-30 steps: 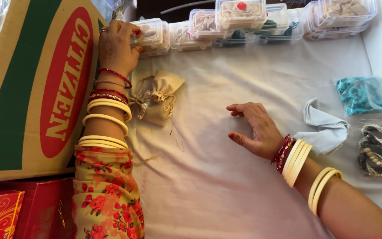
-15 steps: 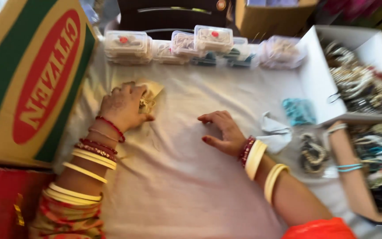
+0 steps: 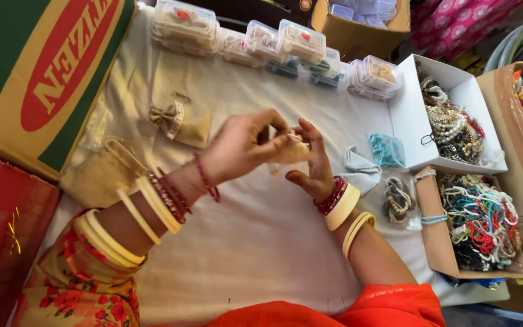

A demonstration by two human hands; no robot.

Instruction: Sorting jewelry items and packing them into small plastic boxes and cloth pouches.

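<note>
— Beige fabric, a small drawstring pouch (image 3: 290,151), sits pinched between both hands above the middle of the white cloth-covered table (image 3: 261,242). Which way does it lie from the fingers?

— Right between them. The left hand (image 3: 237,148) comes in from the table's left edge and closes its fingertips on the pouch's left side; the right hand (image 3: 313,160) stands upright just beside it, thumb and fingers clamped on the right side. Its long axis seems to run roughly left to right, though the fingers hide much of it.

— Which hand is nearer?

— Neither; both touch it.

— And around it?

— A second beige pouch with a bow (image 3: 180,121) lies toward the far left, near the big cardboard box (image 3: 37,72). Clear plastic boxes (image 3: 261,42) line the far edge. Open boxes of beaded jewellery (image 3: 455,121) stand at the right edge, well apart.
</note>
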